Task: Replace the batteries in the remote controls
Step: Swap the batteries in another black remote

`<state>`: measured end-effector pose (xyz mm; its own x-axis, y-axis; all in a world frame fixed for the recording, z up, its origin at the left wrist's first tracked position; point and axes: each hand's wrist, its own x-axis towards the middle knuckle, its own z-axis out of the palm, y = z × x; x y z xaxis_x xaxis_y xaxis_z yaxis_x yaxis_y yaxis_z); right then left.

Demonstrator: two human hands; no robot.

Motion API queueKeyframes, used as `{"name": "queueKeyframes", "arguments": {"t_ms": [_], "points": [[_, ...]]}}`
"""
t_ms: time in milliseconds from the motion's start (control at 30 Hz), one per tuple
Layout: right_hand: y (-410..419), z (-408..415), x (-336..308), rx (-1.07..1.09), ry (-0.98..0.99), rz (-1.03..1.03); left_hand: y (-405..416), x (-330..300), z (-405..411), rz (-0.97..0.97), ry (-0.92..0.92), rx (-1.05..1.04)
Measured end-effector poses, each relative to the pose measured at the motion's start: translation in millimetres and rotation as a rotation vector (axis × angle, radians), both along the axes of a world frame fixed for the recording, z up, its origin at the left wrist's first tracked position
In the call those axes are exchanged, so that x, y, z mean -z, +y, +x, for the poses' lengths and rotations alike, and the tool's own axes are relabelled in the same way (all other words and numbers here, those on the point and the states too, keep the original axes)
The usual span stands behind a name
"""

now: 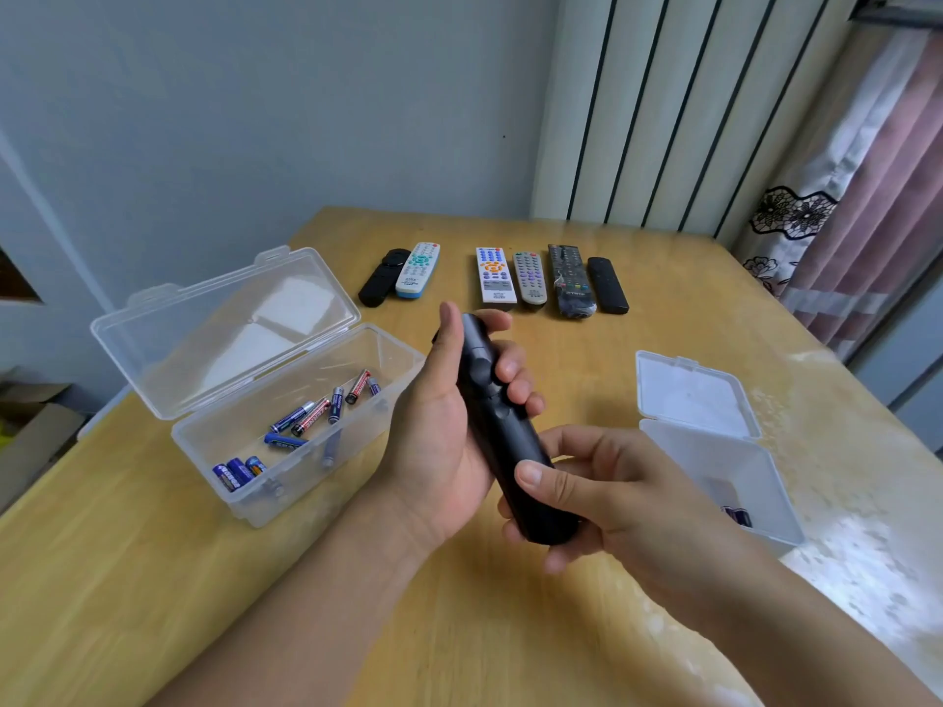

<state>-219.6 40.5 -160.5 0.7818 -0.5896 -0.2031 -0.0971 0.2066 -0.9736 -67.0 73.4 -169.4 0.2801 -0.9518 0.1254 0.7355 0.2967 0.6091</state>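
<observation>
Both hands, left [433, 431] and right [622, 497], grip the black remote [502, 441] above the desk [459, 630]; forcing its cover could make it slip.

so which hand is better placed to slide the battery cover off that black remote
Probably the right hand: its thumb and fingers pinch the lower end of the black remote, where a cover would likely slide off. The left hand is wrapped round the upper body, steadying it.
</observation>
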Motion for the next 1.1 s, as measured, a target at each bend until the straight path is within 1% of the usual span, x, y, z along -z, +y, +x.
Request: {"name": "queueKeyframes", "arguments": {"t_ms": [233,367,500,600,633,700,800,833,933,967,1000,1033,1100], "points": [[-2,1,3,-0.004,-0.016,0.012,0,-1,-1,0.052,0.088,0.017],[-4,1,4,-0.042,-0.040,0.043,-2,-1,3,0.095,0.134,-0.054],[-5,-2,3,-0.110,-0.073,0.123,-3,-2,6,0.147,0.151,-0.113],[-5,0,3,-0.037,-0.138,0.166,-5,-2,11,0.225,0.234,-0.209],[-6,1,4,0.007,-0.143,0.123,-6,-1,14,0.252,0.252,-0.234],[-7,1,6,0.056,-0.130,-0.044,-7,3,17,0.294,0.248,-0.251],[-6,1,7,0.027,-0.103,-0.240,-10,7,17,0.334,0.215,-0.283],[-5,0,8,0.022,-0.084,-0.348,-11,8,16,0.339,0.209,-0.293],[-3,-2,17,0.083,0.036,-0.815,-11,7,16,0.351,0.220,-0.301],[-3,-2,18,0.097,0.058,-0.923,-10,8,17,0.354,0.216,-0.298],[-4,-3,19,0.095,0.058,-0.965,-10,8,17,0.355,0.208,-0.291],[-4,-4,18,0.084,0.042,-0.936,-10,8,17,0.349,0.201,-0.284],[-6,-5,15,0.059,-0.013,-0.729,-9,6,17,0.313,0.184,-0.272]]}}
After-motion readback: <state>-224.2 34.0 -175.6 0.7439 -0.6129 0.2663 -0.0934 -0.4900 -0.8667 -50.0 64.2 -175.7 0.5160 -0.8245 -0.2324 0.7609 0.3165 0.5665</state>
